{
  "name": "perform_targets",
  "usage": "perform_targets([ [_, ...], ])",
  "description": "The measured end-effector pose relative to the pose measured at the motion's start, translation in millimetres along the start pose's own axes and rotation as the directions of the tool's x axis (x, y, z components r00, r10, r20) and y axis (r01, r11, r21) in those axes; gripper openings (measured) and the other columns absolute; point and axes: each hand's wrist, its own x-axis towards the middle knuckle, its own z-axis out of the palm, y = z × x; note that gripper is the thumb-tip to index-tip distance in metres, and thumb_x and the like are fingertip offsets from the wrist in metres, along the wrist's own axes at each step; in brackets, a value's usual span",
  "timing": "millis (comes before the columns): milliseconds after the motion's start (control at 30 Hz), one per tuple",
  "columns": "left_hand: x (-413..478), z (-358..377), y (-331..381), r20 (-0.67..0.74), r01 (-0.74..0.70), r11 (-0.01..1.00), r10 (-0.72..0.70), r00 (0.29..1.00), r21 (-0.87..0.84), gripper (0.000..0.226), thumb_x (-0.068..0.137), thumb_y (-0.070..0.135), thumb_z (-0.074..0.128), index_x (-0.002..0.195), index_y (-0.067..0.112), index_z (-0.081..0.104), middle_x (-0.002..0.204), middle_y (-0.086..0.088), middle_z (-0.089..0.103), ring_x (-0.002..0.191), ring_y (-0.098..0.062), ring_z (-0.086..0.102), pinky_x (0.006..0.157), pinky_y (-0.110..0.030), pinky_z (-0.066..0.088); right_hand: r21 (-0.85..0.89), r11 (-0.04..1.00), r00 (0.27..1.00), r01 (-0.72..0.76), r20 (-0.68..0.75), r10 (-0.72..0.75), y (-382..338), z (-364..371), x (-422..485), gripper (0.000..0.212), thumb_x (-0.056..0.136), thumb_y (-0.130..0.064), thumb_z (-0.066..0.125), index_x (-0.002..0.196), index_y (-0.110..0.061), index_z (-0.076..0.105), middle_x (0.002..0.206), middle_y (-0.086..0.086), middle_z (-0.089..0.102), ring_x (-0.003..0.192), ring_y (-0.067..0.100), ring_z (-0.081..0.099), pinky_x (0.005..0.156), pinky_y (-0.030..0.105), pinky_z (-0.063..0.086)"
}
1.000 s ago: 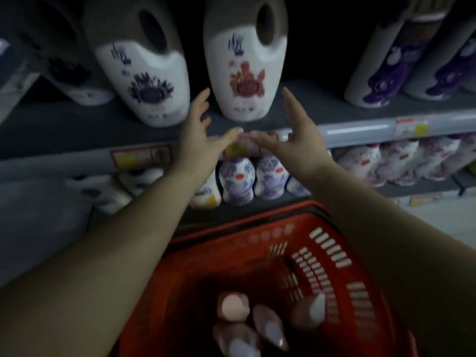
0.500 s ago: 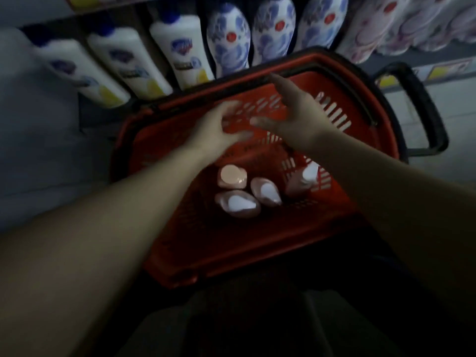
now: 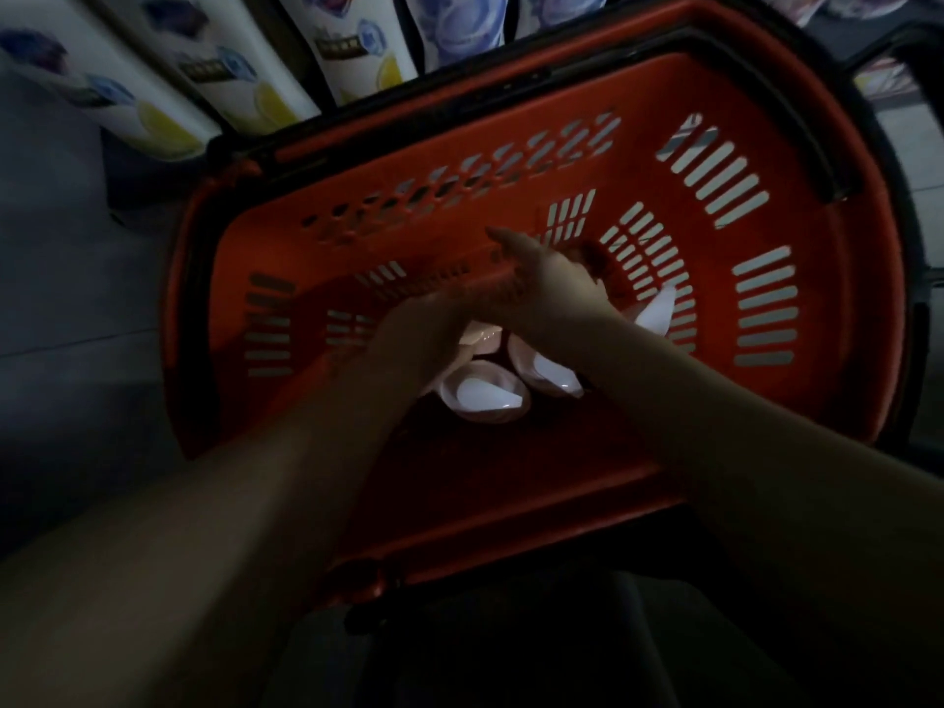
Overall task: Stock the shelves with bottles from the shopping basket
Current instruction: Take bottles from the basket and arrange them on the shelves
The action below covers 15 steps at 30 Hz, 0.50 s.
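The red shopping basket (image 3: 797,161) fills the middle of the view, and both my hands are down inside it. Several pink bottles with white labels lie on its floor: one (image 3: 485,398) just below my hands, one (image 3: 549,375) beside it, and one (image 3: 659,314) against the right wall. Another pink bottle (image 3: 482,338) shows between my hands. My left hand (image 3: 424,339) curls over its left side; its fingers are hidden. My right hand (image 3: 546,283) reaches over the bottle from the right, thumb raised and fingers spread.
White bottles with blue and yellow labels (image 3: 357,48) stand on the low shelf just beyond the basket's far rim. The basket's black handle (image 3: 817,150) lies folded along the right rim. Grey floor (image 3: 61,309) lies to the left.
My view has dropped from the shelves to the basket. Both hands came down from the upper shelf edge into the basket and closed in on the pink bottles.
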Motion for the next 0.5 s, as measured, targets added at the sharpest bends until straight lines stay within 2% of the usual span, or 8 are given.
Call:
perform_targets([
  [67,-2.3,-1.8,-5.6,-0.045,-0.069,0.998,0.069,0.997,-0.013,0.045,0.082,0.02,0.065,0.126,0.015,0.059,0.124,-0.016,0.064,0.107,-0.034,0.065,0.089,-0.043,0.053,0.008,1.0,1.0,-0.007,0.006,0.007,2.2,3.2,0.5,0.072,0.084,-0.04,0.066,0.146,-0.028,0.031,0.14,0.002,0.053,0.127,0.019,0.052,0.09,0.021,0.036],
  [133,-2.3,-8.9,-8.9,-0.044,-0.112,0.994,0.112,0.993,0.002,0.047,0.08,0.039,0.05,0.117,0.011,0.062,0.109,-0.019,0.068,0.09,-0.037,0.069,0.072,-0.044,0.057,0.011,1.0,1.0,-0.021,-0.009,0.021,5.1,3.0,0.5,0.066,0.086,-0.033,0.066,0.144,-0.028,0.036,0.137,0.0,0.057,0.126,0.018,0.052,0.088,0.02,0.035],
  [200,0.6,-23.4,-6.3,0.0,-0.033,0.998,0.033,0.999,0.053,0.058,0.083,0.052,0.038,0.123,0.013,0.054,0.121,-0.013,0.058,0.104,-0.035,0.061,0.082,-0.042,0.051,-0.033,0.998,0.998,-0.046,-0.033,0.045,7.3,0.9,0.6,0.063,0.087,-0.025,0.063,0.144,-0.029,0.036,0.136,0.001,0.057,0.126,0.02,0.05,0.085,0.018,0.031],
  [267,6.2,-35.9,-8.6,-0.015,0.051,0.997,-0.051,0.999,0.052,0.049,0.092,0.047,0.045,0.131,0.016,0.046,0.132,-0.009,0.049,0.116,-0.034,0.055,0.09,-0.04,0.043,-0.073,0.995,0.997,-0.065,-0.047,0.062,5.2,-1.6,-1.1,0.063,0.087,-0.019,0.06,0.144,-0.031,0.035,0.137,0.003,0.056,0.127,0.023,0.049,0.083,0.017,0.028],
  [400,0.8,-75.2,-3.0,-0.282,0.065,0.997,-0.052,0.958,0.039,0.046,0.091,0.04,0.051,0.122,0.006,0.05,0.128,-0.018,0.052,0.111,-0.042,0.055,0.085,-0.047,0.042,-0.046,0.996,0.996,-0.072,-0.047,0.069,-8.4,-4.0,-9.9,0.06,0.081,-0.012,0.061,0.137,-0.028,0.046,0.129,0.004,0.061,0.12,0.023,0.055,0.08,0.018,0.033],
  [500,-4.0,-111.1,3.2,-0.427,0.07,0.997,-0.075,0.901,-0.028,0.046,0.092,0.044,0.046,0.11,0.003,0.055,0.117,-0.021,0.059,0.104,-0.043,0.057,0.082,-0.045,0.042,0.027,1.0,0.994,-0.017,-0.107,0.02,-28.9,-10.8,-21.9,0.06,0.079,-0.02,0.067,0.136,-0.026,0.048,0.127,0.004,0.064,0.119,0.023,0.057,0.085,0.022,0.042],
])
